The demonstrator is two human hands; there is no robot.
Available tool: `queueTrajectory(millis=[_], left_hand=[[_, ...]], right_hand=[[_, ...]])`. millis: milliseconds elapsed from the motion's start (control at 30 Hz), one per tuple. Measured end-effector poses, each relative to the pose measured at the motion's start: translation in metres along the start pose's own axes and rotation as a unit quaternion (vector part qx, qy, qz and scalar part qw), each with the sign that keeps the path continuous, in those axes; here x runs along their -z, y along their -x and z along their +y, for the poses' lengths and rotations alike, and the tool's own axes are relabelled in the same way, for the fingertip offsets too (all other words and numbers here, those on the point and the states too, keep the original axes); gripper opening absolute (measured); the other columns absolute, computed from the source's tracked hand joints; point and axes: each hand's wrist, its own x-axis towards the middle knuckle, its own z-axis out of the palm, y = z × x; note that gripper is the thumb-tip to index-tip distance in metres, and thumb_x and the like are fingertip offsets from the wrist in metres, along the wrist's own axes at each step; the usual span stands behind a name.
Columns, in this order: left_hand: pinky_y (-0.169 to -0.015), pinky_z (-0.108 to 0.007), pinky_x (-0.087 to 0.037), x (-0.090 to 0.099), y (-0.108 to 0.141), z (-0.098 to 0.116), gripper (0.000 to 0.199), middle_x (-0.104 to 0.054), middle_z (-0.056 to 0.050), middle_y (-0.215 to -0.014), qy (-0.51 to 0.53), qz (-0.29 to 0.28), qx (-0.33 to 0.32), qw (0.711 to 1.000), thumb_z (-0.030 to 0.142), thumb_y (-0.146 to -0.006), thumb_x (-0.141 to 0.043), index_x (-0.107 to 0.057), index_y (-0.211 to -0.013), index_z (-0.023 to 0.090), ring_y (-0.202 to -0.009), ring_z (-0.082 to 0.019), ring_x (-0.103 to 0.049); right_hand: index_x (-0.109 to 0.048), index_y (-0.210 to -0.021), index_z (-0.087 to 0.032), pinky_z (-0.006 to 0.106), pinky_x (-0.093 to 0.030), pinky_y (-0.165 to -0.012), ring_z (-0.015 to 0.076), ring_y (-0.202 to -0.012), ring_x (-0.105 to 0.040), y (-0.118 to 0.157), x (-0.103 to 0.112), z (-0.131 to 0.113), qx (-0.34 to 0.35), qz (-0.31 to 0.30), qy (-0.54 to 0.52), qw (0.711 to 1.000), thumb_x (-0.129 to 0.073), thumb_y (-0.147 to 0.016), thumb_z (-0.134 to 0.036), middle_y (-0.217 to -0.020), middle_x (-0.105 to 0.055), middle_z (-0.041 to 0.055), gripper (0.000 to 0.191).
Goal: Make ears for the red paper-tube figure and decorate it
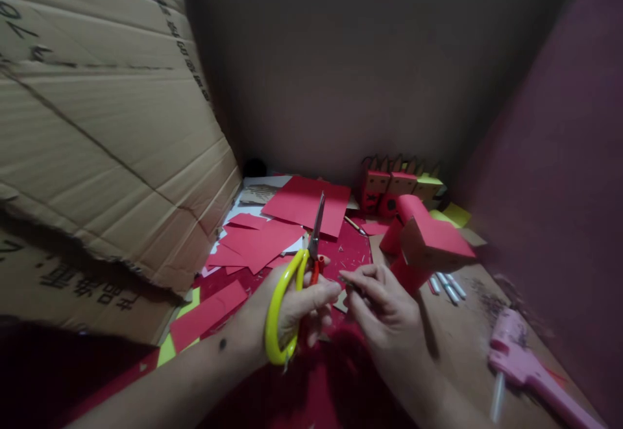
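Note:
My left hand (pixel 304 302) is closed round a pair of scissors with yellow handles (pixel 275 322); the metal blades point up and away from me. A thin red item (pixel 315 272), its kind unclear, also sticks up from the same hand. My right hand (pixel 387 309) is close beside it, thumb and fingers pinched together on something small and dark that I cannot make out. Just right of that hand stands a red paper figure with a cardboard block head (pixel 433 237). Behind the hands lie red paper sheets (pixel 311 202).
A large cardboard sheet (pixel 107 124) rises on the left. Several block-headed paper figures (pixel 402 182) stand at the back right. Markers (pixel 448 288) and a pink glue gun (pixel 518 357) lie on brown cardboard at right. A pencil (pixel 355 225) lies behind the hands.

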Motion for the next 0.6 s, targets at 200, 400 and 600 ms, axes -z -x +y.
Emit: queueTrajectory(millis=[200,400,600], left_hand=[[-0.033,-0.016,-0.031,0.003,-0.006,-0.003,0.036,-0.047,0.003,-0.043,-0.058,0.018,-0.028,0.998,0.045,-0.076,-0.062,-0.052,-0.061,0.014,-0.033,-0.005,-0.042],[-0.039,-0.015,-0.031,0.008,0.001,0.002,0.021,-0.048,0.006,-0.054,-0.109,0.007,-0.078,0.991,0.035,-0.081,-0.060,-0.051,-0.082,0.016,-0.041,-0.004,-0.040],[-0.057,-0.024,-0.047,0.011,0.009,0.009,0.028,-0.059,-0.002,-0.070,-0.295,0.088,-0.122,0.944,0.042,-0.091,-0.041,-0.052,-0.091,0.016,-0.060,-0.012,-0.056]], right_hand=[[-0.063,-0.113,-0.017,0.032,-0.050,-0.076,0.0187,-0.091,-0.058,0.007,0.001,-0.004,0.084,-0.068,0.031,0.994,-0.046,-0.078,0.001,-0.100,-0.057,0.0100,0.042],[-0.069,-0.082,-0.018,0.027,-0.049,-0.060,0.0147,-0.068,-0.060,-0.005,0.002,-0.012,-0.247,-0.095,-0.143,0.954,-0.066,-0.075,-0.023,-0.077,-0.068,0.0039,0.009],[-0.066,-0.065,-0.015,0.021,-0.041,-0.047,0.0079,-0.047,-0.050,-0.010,0.005,-0.009,-0.346,-0.071,-0.290,0.889,-0.075,-0.063,-0.020,-0.055,-0.060,-0.0024,0.011]])
